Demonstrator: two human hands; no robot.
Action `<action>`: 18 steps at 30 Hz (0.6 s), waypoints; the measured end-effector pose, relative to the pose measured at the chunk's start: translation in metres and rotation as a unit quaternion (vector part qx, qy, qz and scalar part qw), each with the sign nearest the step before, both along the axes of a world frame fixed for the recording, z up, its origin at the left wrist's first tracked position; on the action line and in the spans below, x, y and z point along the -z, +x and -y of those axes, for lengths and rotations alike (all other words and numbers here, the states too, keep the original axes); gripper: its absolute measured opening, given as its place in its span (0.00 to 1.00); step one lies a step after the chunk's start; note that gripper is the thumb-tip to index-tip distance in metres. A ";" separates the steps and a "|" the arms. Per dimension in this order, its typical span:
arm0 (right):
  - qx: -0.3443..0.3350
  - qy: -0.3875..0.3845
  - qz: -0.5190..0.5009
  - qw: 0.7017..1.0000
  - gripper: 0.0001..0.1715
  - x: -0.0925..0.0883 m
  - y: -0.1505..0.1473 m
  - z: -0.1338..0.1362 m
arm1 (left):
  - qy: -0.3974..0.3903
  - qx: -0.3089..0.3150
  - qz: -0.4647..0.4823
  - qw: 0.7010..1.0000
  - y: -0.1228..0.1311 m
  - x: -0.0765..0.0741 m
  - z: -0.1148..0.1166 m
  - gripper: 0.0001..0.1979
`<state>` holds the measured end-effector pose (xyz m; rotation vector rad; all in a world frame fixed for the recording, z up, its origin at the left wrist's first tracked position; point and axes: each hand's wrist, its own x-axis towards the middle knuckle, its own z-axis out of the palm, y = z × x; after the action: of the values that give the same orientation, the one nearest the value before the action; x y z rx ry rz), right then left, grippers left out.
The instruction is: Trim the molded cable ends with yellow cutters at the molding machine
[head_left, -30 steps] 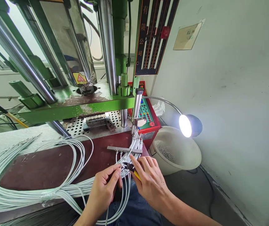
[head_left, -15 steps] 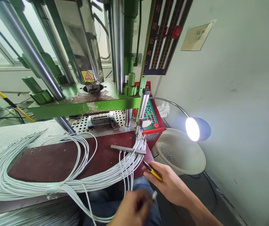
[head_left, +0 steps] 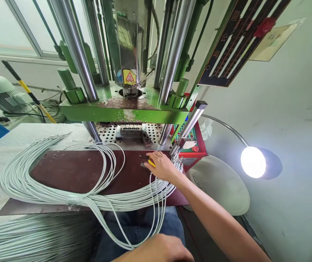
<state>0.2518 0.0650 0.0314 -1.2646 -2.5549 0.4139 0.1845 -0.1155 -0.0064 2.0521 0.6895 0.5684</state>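
My right hand [head_left: 161, 167] is over the maroon board [head_left: 134, 167], its fingers closed round a slim tool with a yellow handle [head_left: 151, 162]. Under those fingers pokes the end of a grey metal bar [head_left: 143, 165]; the rest of it is covered. Several thin white cables [head_left: 158, 214] hang from beneath the hand toward my lap. Low at the bottom edge is my left hand [head_left: 161, 249], near these hanging cables; its fingers are cut off and curled out of sight. A thick bundle of white cables [head_left: 49, 194] loops across the board, tied with clear wrap [head_left: 73, 202].
A green press [head_left: 123, 115] with steel columns stands ahead, a metal mould [head_left: 130, 131] on its perforated plate. At right are a red control box [head_left: 199, 145], a lit lamp [head_left: 253, 162] and a pale bin [head_left: 226, 185]. More cables [head_left: 35, 236] lie lower left.
My right hand has moved forward and left onto the metal bar with the yellow tool. My left hand has dropped lower. The view has swung to the right-hand side less, shifting the press rightward.
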 end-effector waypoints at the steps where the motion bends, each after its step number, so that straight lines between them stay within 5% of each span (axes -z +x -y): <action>1: 0.001 -0.001 0.002 1.000 0.19 0.007 -0.007 -0.008 | -0.036 -0.038 0.019 0.998 -0.015 -0.019 -0.006 0.10; 4: -0.001 -0.013 -0.005 1.000 0.18 0.022 -0.018 -0.021 | -0.121 -0.199 0.019 0.972 -0.069 -0.071 -0.026 0.11; 7: -0.007 -0.036 -0.036 0.999 0.17 0.028 -0.020 -0.025 | -0.200 -0.326 0.047 0.923 -0.117 -0.089 -0.044 0.13; 12: 0.009 -0.087 -0.160 0.983 0.13 0.026 -0.044 -0.060 | -0.217 -0.462 0.117 0.852 -0.156 -0.070 -0.065 0.14; 18: 0.018 -0.161 -0.347 0.924 0.24 0.034 -0.117 -0.152 | -0.253 -0.494 0.165 0.816 -0.157 -0.048 -0.073 0.14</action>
<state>0.1349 0.2168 -0.0028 -1.0040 -1.8996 1.0895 0.0272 -0.0429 0.0420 0.9394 1.4996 1.1321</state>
